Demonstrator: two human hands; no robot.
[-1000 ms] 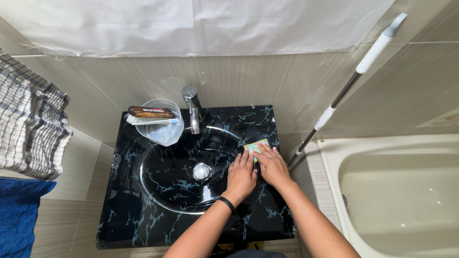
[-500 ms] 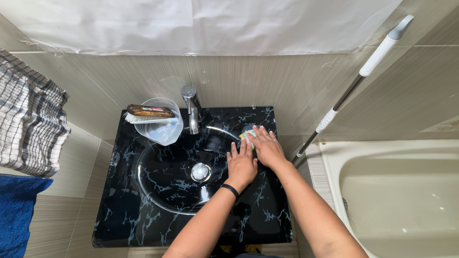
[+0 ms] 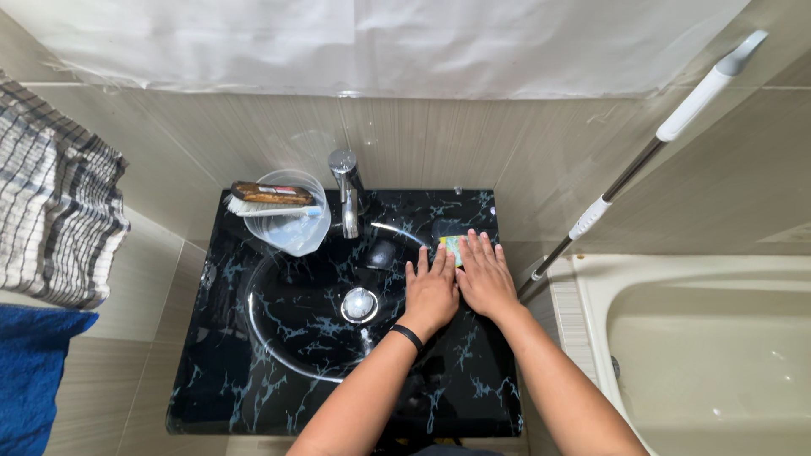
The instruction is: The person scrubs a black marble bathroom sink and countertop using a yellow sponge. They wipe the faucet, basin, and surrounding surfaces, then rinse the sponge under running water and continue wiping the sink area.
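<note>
Right hand (image 3: 486,279) pressed flat, fingers spread, on sponge (image 3: 450,246), left hand (image 3: 431,291) flat alongside, gripping nothing, black marbled sink (image 3: 253,380), frame centre.

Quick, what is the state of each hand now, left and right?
Left hand: open, flat on the black sink, holding nothing.
Right hand: open, fingers flat, pressing the sponge on the sink rim, not gripping it.

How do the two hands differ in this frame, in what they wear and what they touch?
The left hand has a black band at its wrist; the right hand has none. The right hand's fingers cover a yellow-green sponge; the left hand lies beside it, on the black sink. Both are flat, palms down, side by side.
</note>
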